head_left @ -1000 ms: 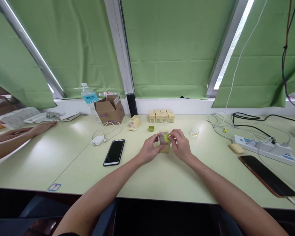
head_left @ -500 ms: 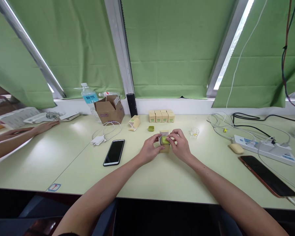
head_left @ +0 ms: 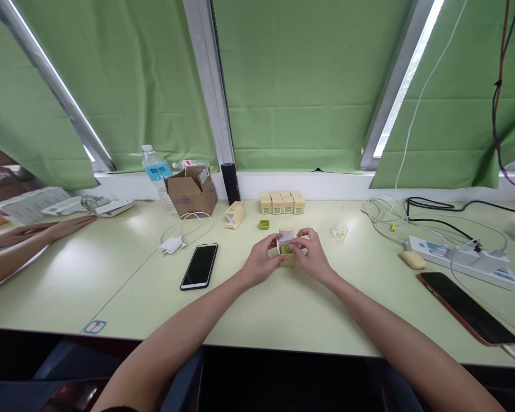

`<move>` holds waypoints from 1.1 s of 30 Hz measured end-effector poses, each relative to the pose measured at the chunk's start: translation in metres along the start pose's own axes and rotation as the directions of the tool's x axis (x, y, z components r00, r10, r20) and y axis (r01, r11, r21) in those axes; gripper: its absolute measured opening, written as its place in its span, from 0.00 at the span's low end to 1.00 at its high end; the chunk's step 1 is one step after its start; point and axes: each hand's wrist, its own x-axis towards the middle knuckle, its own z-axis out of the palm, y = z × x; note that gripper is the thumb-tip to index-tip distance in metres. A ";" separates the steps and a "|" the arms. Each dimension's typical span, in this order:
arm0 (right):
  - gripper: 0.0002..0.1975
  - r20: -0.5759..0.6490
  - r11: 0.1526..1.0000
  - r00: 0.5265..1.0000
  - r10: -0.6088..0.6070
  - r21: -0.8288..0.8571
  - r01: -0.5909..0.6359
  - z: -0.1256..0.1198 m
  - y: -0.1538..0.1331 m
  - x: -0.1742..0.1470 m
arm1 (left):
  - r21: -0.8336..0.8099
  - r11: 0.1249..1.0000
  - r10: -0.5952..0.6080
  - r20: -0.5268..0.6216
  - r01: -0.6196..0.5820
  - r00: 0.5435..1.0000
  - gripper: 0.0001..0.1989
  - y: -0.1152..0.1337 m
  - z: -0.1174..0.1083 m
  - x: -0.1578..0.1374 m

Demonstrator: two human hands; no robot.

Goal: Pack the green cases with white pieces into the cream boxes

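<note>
In front of me my left hand (head_left: 261, 262) grips a small tan cardboard box (head_left: 287, 263) by its side, with the flaps up and the pale inside showing. A small green rounded piece (head_left: 285, 249) sits low in the box's opening. The pinched fingertips of my right hand (head_left: 314, 256) are at that piece and partly cover it. Just beyond the hands lies a small green tray-like part (head_left: 264, 225). Another tan box (head_left: 234, 214), opened and tipped over, lies behind to the left. Several closed tan boxes (head_left: 277, 202) stand in a row at the back.
A black phone (head_left: 199, 266) lies left, near a white charger (head_left: 170, 245). Behind are a brown carton (head_left: 190, 193), a water bottle (head_left: 157, 171) and a black cylinder (head_left: 229, 183). Rightward are a clear container (head_left: 339, 231), power strip (head_left: 459, 260) and second phone (head_left: 466, 306). Another person's hands (head_left: 64, 229) rest far left.
The green rounded piece has gone down deeper into the box, my right fingers moving with it. My left hand stays on the box. The other person's hands have shifted slightly left.
</note>
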 end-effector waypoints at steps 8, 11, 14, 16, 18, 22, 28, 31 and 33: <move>0.09 -0.077 0.957 0.983 0.164 0.256 -0.140 -0.004 0.003 0.006 | -0.047 0.999 -0.002 0.007 0.002 1.000 0.27 0.005 -0.004 0.000; 0.10 -0.061 0.933 0.974 0.220 0.304 -0.191 -0.001 0.009 0.007 | -0.059 0.998 0.018 0.032 -0.016 0.999 0.29 0.004 -0.007 -0.002; 0.14 -0.019 0.919 0.972 0.235 0.330 -0.216 0.003 0.014 0.007 | -0.167 0.986 0.016 0.036 -0.010 0.999 0.23 0.002 -0.008 -0.001; 0.17 0.006 0.917 0.973 0.229 0.333 -0.218 0.005 0.015 0.006 | -0.257 0.966 -0.034 0.018 0.038 0.999 0.18 -0.001 -0.007 0.002; 0.18 0.024 0.924 0.975 0.223 0.314 -0.219 0.007 0.015 0.005 | -0.294 0.951 -0.099 0.016 0.099 0.995 0.16 -0.003 -0.004 0.005; 0.18 0.034 0.946 0.977 0.210 0.245 -0.212 0.007 0.009 0.003 | -0.259 0.955 -0.145 0.027 0.147 0.989 0.18 -0.003 0.003 0.010; 0.12 0.006 0.983 0.998 0.058 0.173 -0.058 0.005 -0.004 0.001 | -0.208 0.974 -0.104 -0.044 0.093 0.994 0.11 0.004 0.007 0.011; 0.08 0.009 0.989 0.997 -0.082 0.122 0.080 0.002 -0.009 0.000 | -0.180 0.982 -0.065 -0.041 0.057 0.997 0.06 0.007 0.006 0.010; 0.07 0.006 0.984 0.991 -0.136 0.120 0.135 0.000 -0.011 -0.002 | -0.159 0.986 -0.050 -0.035 0.043 0.998 0.05 0.008 0.005 0.008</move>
